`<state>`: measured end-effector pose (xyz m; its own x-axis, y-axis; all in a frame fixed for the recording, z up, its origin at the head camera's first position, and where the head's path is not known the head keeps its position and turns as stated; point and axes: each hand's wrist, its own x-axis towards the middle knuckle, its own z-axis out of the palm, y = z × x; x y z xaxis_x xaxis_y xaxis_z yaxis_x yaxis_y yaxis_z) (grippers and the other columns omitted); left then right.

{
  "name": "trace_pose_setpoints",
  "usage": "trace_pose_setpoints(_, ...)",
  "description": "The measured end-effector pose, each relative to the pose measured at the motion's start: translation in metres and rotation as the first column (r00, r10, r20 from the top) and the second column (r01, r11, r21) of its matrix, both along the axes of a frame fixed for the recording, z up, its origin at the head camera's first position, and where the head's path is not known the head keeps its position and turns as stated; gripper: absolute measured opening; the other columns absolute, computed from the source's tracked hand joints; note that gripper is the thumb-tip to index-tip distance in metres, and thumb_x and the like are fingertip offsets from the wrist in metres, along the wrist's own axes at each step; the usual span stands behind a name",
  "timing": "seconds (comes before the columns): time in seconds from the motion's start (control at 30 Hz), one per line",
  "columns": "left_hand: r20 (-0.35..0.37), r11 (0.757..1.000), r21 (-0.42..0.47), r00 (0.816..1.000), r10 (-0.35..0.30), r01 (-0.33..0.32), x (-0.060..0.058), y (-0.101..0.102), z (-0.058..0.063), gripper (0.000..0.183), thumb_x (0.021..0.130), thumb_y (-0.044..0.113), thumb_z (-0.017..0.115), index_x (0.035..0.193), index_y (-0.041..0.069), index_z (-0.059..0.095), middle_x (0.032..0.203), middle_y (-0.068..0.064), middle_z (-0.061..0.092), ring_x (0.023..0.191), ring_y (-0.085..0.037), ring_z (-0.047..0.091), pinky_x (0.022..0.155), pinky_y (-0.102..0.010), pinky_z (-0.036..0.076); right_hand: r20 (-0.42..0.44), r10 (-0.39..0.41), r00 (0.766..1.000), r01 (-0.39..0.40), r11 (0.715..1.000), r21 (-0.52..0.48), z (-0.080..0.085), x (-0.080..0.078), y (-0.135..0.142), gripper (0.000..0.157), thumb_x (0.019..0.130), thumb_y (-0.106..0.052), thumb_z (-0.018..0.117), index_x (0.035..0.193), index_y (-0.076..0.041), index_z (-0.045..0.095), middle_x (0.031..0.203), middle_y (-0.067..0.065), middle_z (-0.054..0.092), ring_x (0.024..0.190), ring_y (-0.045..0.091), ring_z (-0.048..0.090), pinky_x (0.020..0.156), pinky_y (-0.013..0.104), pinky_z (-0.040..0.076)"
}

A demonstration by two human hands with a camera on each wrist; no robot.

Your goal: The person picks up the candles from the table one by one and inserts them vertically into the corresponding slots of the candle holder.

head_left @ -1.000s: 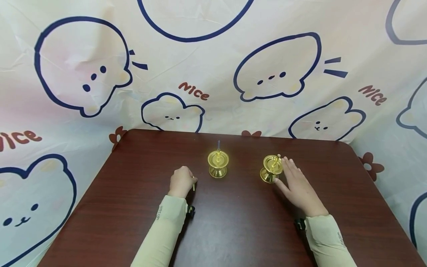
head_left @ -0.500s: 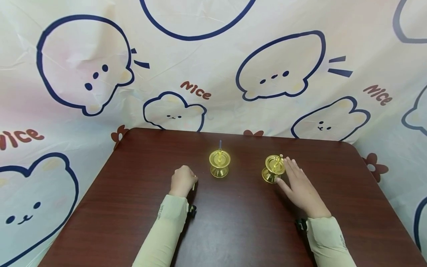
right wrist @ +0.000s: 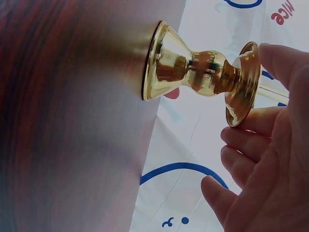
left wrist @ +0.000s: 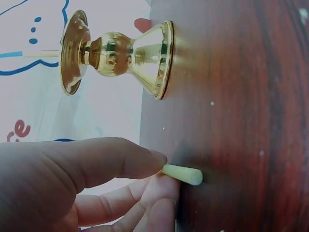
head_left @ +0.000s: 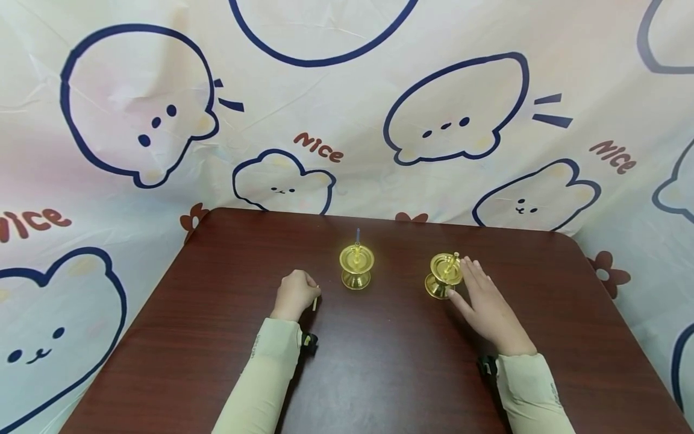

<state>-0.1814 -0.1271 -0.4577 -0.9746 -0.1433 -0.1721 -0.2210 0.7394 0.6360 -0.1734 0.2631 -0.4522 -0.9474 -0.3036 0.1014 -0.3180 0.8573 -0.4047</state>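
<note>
My left hand (head_left: 295,294) pinches a small pale yellow-green stick (left wrist: 183,174) between thumb and fingertips, its rounded end poking out low over the table. Right of this hand stands a shiny brass candle holder (head_left: 355,278), upright, with a thin blue-tipped stick (head_left: 358,235) rising from its dish. A second brass candle holder (right wrist: 205,72) stands farther right, a thin yellow stick (head_left: 453,260) leaning in its dish. My right hand (head_left: 490,310) is beside it, fingers extended and thumb spread; in the right wrist view the thumb and index finger are right at the dish's rim.
Both holders stand on a dark red-brown wooden table (head_left: 368,361) with rounded far corners. A pale cloth backdrop (head_left: 358,108) with cartoon bears hangs behind and along the sides. Each wrist wears a black camera strap.
My left hand has turned slightly, so more of its thumb and of the pinched stick shows. The right hand and both candle holders have stayed in place.
</note>
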Motion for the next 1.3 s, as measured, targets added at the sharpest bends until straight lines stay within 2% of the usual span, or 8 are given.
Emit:
trace_pose_setpoints(0.13,0.001,1.0,0.016,1.0,0.002,-0.002,0.0,-0.002,0.0,0.01,0.086,0.008,0.068,0.076,0.006,0.069,0.076,-0.004,0.067,0.063,-0.019,0.058,0.067,-0.038,0.052,-0.002,0.0,1.0,0.0,1.0,0.001,-0.001,0.0,0.0,0.078,0.105,-0.044,0.053,0.158,0.004,0.022,0.164,0.026,0.021,0.151,0.046,0.016,0.117,0.064,0.021)
trace_pose_setpoints(0.23,-0.001,1.0,0.022,1.0,0.001,-0.001,0.0,-0.003,-0.001,0.008,0.087,0.011,0.07,0.086,0.005,0.074,0.087,-0.006,0.072,0.072,-0.021,0.063,0.071,-0.041,0.054,0.0,0.0,1.0,0.0,1.0,0.001,-0.002,-0.001,0.0,0.078,0.105,-0.044,0.053,0.158,0.004,0.022,0.164,0.026,0.02,0.151,0.046,0.016,0.117,0.063,0.021)
trace_pose_setpoints(0.37,0.0,0.999,0.05,1.0,-0.003,0.003,0.0,-0.004,-0.002,0.011,0.09,0.013,0.07,0.094,0.004,0.074,0.088,-0.007,0.073,0.074,-0.022,0.065,0.072,-0.043,0.055,0.003,0.001,1.0,-0.001,1.0,0.002,-0.002,-0.001,0.0,0.079,0.105,-0.044,0.053,0.158,0.004,0.02,0.164,0.026,0.02,0.151,0.045,0.016,0.117,0.063,0.021)
trace_pose_setpoints(0.6,-0.003,0.992,0.128,1.0,-0.015,0.015,0.002,-0.004,-0.004,0.01,0.094,0.014,0.067,0.097,0.006,0.072,0.09,-0.007,0.071,0.074,-0.021,0.064,0.07,-0.041,0.054,0.0,0.003,1.0,-0.003,1.0,-0.001,-0.002,0.0,0.0,0.079,0.105,-0.045,0.052,0.158,0.005,0.021,0.164,0.027,0.02,0.152,0.045,0.015,0.117,0.063,0.022)
trace_pose_setpoints(0.9,-0.063,0.974,0.218,0.997,-0.052,0.064,0.003,-0.006,-0.007,0.009,0.096,0.013,0.066,0.099,0.005,0.069,0.088,-0.008,0.07,0.07,-0.02,0.062,0.068,-0.038,0.053,0.019,-0.004,1.0,0.005,1.0,-0.008,0.0,0.0,-0.001,0.079,0.104,-0.043,0.054,0.158,0.004,0.02,0.164,0.026,0.02,0.152,0.045,0.014,0.118,0.063,0.02)
trace_pose_setpoints(0.97,-0.069,0.966,0.251,0.996,-0.051,0.067,0.003,-0.007,-0.008,0.008,0.096,0.011,0.066,0.099,0.004,0.068,0.088,-0.009,0.07,0.07,-0.02,0.063,0.066,-0.036,0.053,0.021,-0.007,1.0,0.007,1.0,-0.009,0.0,0.0,-0.002,0.079,0.104,-0.043,0.054,0.159,0.003,0.02,0.164,0.026,0.019,0.152,0.045,0.014,0.117,0.063,0.02)
trace_pose_setpoints(1.1,-0.068,0.932,0.356,0.997,-0.045,0.066,0.004,-0.007,-0.01,0.008,0.096,0.007,0.065,0.1,0.001,0.067,0.091,-0.011,0.071,0.075,-0.02,0.066,0.068,-0.034,0.055,0.026,-0.009,1.0,0.009,1.0,-0.012,0.0,0.0,-0.002,0.079,0.104,-0.044,0.054,0.159,0.003,0.02,0.165,0.025,0.019,0.152,0.045,0.013,0.117,0.064,0.021)
trace_pose_setpoints(1.3,-0.074,0.85,0.52,0.996,-0.052,0.083,0.005,-0.004,-0.014,0.012,0.097,0.005,0.061,0.106,-0.003,0.065,0.098,-0.017,0.071,0.086,-0.023,0.07,0.079,-0.037,0.059,0.019,-0.006,1.0,0.007,1.0,-0.02,-0.001,0.0,-0.002,0.079,0.105,-0.044,0.053,0.159,0.003,0.02,0.165,0.025,0.019,0.152,0.045,0.014,0.117,0.064,0.021)
